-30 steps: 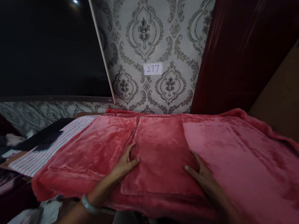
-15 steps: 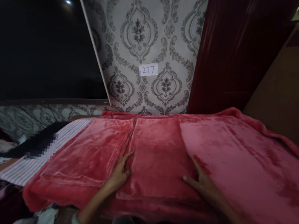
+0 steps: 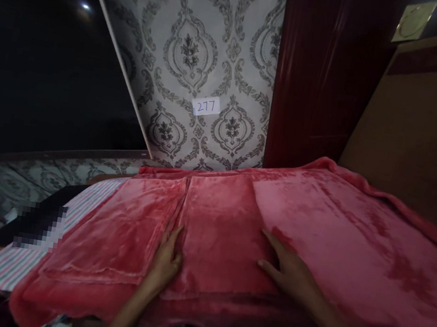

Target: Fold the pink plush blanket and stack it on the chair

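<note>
A red plush blanket [image 3: 355, 248] is spread over a long surface, with two folded red pieces lying side by side on its left half. My left hand [image 3: 166, 261] rests at the seam between the left folded piece [image 3: 117, 219] and the middle folded piece [image 3: 220, 225]. Its index finger points along the seam and the thumb stands apart. At the right edge of the middle piece, my right hand [image 3: 289, 267] lies with thumb and fingers spread, touching the plush. Neither hand grips anything that I can see.
A striped cloth [image 3: 13, 260] sticks out from under the blanket at the left, beside dark items. Behind are a large dark screen [image 3: 51, 63], patterned wallpaper [image 3: 190, 53] with a paper label "277" [image 3: 205, 106], and a dark red panel [image 3: 316, 79]. A brown board [image 3: 434, 127] leans at the right.
The view has turned slightly, so the scene sits further left and a little lower. Both hands stay at nearly the same spots on the blanket, and the folded pieces look unchanged.
</note>
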Demonstrator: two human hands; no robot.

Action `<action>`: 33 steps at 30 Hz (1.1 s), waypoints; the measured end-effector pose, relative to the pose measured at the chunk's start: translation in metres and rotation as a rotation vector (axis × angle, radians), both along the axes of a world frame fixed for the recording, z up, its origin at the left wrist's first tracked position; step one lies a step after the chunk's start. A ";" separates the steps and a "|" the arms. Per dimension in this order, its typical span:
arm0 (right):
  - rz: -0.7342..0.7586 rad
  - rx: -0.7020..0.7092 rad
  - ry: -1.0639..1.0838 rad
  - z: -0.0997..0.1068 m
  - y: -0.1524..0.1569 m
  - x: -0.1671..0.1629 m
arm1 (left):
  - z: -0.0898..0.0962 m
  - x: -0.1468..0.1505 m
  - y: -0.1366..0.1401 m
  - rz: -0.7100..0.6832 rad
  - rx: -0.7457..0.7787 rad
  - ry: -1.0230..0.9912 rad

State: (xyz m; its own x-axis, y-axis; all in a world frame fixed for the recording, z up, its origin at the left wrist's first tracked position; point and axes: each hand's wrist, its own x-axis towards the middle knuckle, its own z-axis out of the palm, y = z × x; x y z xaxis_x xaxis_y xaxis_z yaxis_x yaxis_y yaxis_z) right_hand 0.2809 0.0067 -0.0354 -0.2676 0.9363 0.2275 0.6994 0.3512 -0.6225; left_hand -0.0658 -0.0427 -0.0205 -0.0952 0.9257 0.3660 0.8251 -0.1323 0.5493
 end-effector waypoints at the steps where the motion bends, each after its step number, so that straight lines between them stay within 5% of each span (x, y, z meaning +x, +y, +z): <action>1: -0.004 0.063 -0.042 0.007 0.001 -0.002 | 0.005 0.004 -0.003 0.000 0.035 0.050; 5: 0.041 0.245 -0.157 0.039 0.006 -0.025 | 0.031 0.029 -0.004 -0.077 0.160 0.283; 8: 0.098 0.249 -0.263 0.052 0.010 -0.053 | 0.042 0.047 0.014 -0.145 0.060 0.429; 13: 0.156 0.137 -0.396 0.030 0.014 -0.079 | 0.027 0.054 0.044 -0.081 -0.189 0.615; 19: 0.125 0.194 -0.397 0.005 0.013 -0.077 | 0.011 0.049 0.044 -0.062 -0.187 0.659; 24: 0.123 0.208 -0.402 0.003 0.014 -0.076 | 0.034 0.057 0.046 -0.065 -0.323 0.633; 29: 0.114 0.222 -0.408 0.000 0.015 -0.077 | 0.071 0.078 0.077 -0.037 -0.331 0.625; 33: 0.120 0.221 -0.400 -0.001 0.013 -0.077 | 0.064 0.085 0.108 -0.022 -0.314 0.639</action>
State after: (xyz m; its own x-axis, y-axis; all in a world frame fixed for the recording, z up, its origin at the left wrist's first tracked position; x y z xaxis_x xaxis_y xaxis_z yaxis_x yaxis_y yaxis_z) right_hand 0.2043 0.0197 -0.0360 -0.4781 0.8341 0.2753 0.8156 0.5379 -0.2133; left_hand 0.0191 0.0652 0.0432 0.0690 0.9958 0.0597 0.9974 -0.0675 -0.0265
